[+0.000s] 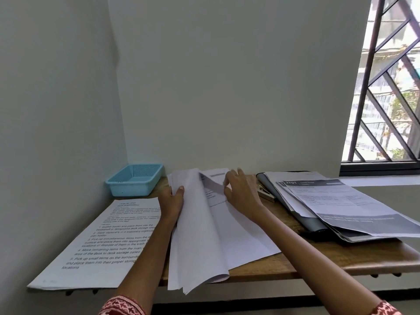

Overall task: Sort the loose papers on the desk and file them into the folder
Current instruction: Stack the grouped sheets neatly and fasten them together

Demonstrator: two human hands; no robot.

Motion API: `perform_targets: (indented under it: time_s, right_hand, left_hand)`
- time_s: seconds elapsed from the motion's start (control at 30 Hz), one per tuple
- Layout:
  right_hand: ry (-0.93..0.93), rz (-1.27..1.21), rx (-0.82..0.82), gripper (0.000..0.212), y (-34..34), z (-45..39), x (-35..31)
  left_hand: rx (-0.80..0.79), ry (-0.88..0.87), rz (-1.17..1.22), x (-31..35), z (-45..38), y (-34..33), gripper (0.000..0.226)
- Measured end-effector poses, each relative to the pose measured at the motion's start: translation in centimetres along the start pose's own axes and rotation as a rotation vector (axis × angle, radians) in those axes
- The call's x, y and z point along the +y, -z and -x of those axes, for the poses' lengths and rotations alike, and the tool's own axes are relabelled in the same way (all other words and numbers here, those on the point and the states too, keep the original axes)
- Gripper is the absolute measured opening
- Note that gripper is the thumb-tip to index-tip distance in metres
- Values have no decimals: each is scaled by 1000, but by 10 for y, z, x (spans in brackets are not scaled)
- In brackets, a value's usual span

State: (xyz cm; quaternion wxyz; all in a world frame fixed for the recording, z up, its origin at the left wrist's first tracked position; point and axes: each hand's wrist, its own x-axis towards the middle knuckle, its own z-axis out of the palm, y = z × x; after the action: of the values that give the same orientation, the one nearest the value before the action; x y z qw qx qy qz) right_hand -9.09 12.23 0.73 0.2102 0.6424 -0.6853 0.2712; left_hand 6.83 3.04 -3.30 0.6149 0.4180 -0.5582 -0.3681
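Observation:
A thick bundle of white sheets lies in the middle of the wooden desk, its upper leaves lifted and curled over to the left. My left hand grips those lifted leaves, thumb on top. My right hand pinches the edge of a printed sheet deeper in the bundle. On the left lies a printed instruction sheet. At the right, a dark grey folder lies under a pile of printed papers.
A light blue plastic basket stands at the back left corner against the wall. A metal binder clip lies between my right hand and the folder. The window with a metal grille is at the right. Papers overhang the desk's front edge.

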Motion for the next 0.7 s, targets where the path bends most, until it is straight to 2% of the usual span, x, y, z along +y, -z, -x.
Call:
perform_targets:
  time_s: [0.1,0.17,0.2,0.27,0.3,0.43,0.57,0.7]
  right_hand:
    - [-114,-492,-229,2,11,-1,-13]
    - [-170,-830,-466,11,19,1,-22]
    - [-142,-863,-572,23,20,1,-24]
    - [-41,-805,-682,45,19,3,-29]
    - [3,-778,-682,49,19,3,-33]
    - [160,-583,-666,42,13,2,-43]
    - [249,-284,-735,48,-2,0,-48]
    - [275,-338,-714,42,-6,0,-40]
  left_hand:
    - [-9,-17,-7,1,1,0,30]
    - [-5,-17,-16,0,0,1,23]
    - [-8,-9,-14,-2,-2,1,19]
    - [-35,16,-13,-6,-5,2,28]
    - [-48,34,-7,-7,-5,2,32]
    - [-66,52,32,-11,-8,3,25]
    - [100,-4,151,4,-2,-3,30]
    - [15,49,114,3,0,-1,32]
